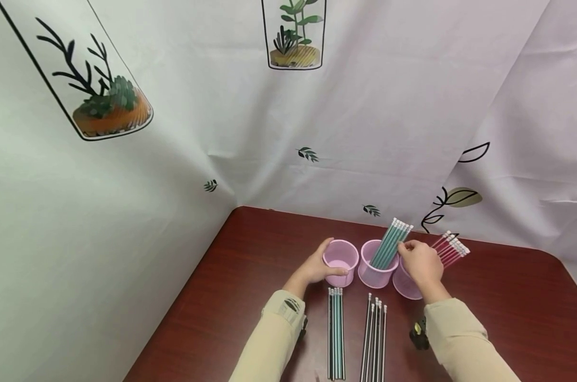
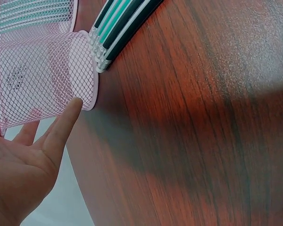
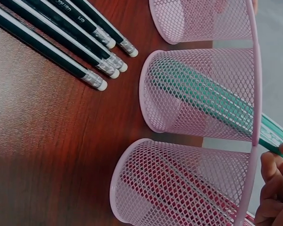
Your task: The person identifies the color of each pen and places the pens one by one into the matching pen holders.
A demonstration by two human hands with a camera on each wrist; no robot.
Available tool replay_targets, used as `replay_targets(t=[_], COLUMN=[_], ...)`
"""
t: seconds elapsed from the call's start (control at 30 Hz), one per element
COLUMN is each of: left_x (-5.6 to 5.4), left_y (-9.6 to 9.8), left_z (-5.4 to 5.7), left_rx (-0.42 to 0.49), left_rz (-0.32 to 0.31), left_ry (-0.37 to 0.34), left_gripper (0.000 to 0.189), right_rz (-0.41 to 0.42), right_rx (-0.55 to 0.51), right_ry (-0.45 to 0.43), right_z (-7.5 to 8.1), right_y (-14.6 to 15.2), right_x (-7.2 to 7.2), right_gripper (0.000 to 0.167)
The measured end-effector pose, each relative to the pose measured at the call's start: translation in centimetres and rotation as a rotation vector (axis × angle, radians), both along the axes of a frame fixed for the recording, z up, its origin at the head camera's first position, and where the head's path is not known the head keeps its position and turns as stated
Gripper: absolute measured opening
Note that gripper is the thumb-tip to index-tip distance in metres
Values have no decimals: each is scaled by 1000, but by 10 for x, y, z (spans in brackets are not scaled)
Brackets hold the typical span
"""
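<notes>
Three pink mesh pencil cups stand in a row. My left hand [image 1: 318, 266] is round the left cup [image 1: 342, 251], thumb along its near side and fingers behind it; no pencils show in this cup. A bundle of green pencils [image 1: 390, 245] leans in the middle cup [image 1: 376, 278], white erasers up. With thumb and fingers, my right hand [image 1: 421, 262] pinches the bundle's right edge just above the rim. Red pencils [image 3: 167, 181] slant in the right cup [image 3: 114, 188], partly hidden behind my right hand in the head view.
On the dark red wooden table [image 1: 260, 249], nearer to me, lie a row of green and black pencils [image 1: 336, 334] and a looser group of black pencils [image 1: 374, 339], erasers toward the cups. A printed cloth [image 1: 250, 106] hangs behind the table and along its left side.
</notes>
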State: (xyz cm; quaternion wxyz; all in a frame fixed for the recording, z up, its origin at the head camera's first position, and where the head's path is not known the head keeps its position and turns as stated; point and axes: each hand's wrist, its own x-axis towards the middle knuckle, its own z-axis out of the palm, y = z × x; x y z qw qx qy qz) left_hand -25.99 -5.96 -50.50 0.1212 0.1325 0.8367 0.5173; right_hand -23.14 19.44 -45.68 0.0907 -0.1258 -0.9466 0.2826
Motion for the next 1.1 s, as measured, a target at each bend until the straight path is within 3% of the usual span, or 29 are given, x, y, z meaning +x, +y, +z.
replay_targets(t=[0.2, 0.3, 0.37, 0.47, 0.57, 0.67, 0.73, 0.9, 1.1], left_x=[0, 0, 0, 0, 0, -1, -1, 1, 0], left_y=[0, 1, 0, -1, -1, -1, -1, -1, -2], left_z=[1, 0, -2, -4, -4, -4, -4, -3, -3], left_rx=[1, 8, 2, -3, -2, -7, -15, -14, -6], left_rz=[-1, 1, 5, 3, 0, 4, 6, 5, 6], left_ry=[-2, -1, 2, 12, 30, 39, 41, 37, 34], left_gripper=[100, 100, 99, 99, 99, 99, 99, 98, 97], right_rz=[-18, -73, -63, 112, 362, 511, 544, 561, 555], right_rx=[-21, -101, -147, -183, -160, -89, -7, 65, 120], right_ry=[-11, 66, 143, 183, 86, -30, -42, -6, -7], right_z=[-2, 0, -1, -10, -26, -47, -59, -78, -81], right_y=[-1, -8, -18, -40, -63, -84, -94, -107, -114], right_x=[1, 6, 13, 28, 45, 58, 64, 70, 71], right_gripper=[41, 41, 35, 21, 9, 8, 15, 19, 24])
